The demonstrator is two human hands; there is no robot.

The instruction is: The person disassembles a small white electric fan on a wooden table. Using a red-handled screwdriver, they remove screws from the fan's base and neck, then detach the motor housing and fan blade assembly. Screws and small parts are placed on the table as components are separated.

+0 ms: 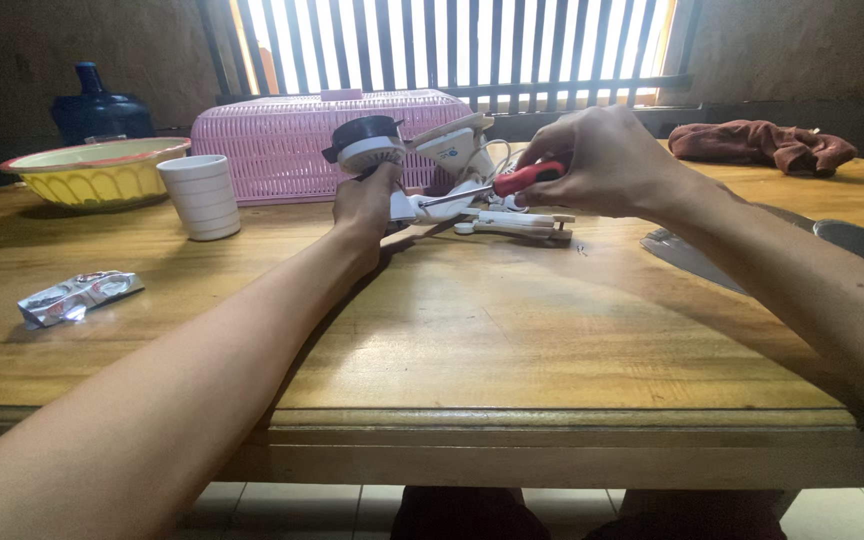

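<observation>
Wooden table (512, 340) fills the view, grain running left to right, front edge toward the camera. At its far side, under a barred window, lies a pink plastic basket cover (282, 135); left of it a yellow bowl (92, 170) with a dark blue water jug (100, 108) behind. A reddish-brown cloth (762, 143) is bunched at the far right, well apart from the hands. A dark flat metal piece (852, 240) lies on the right of the table, partly hidden by the right forearm. A white ribbed cup (202, 195) stands upright just in front of the basket cover's left end. Small white appliance (442, 160), partly taken apart, sits near the far middle of the table, just in front of the basket cover, with a round black-and-white part at its top left and loose white pieces beneath. Left hand (365, 205) is closed on the appliance from the left, steadying it. Right hand (602, 160) has its fingers curled tight around a red-handled screwdriver (512, 182), shaft pointing left into the appliance body. A crumpled silver wrapper (77, 295) lies at the left, well clear of both arms.
</observation>
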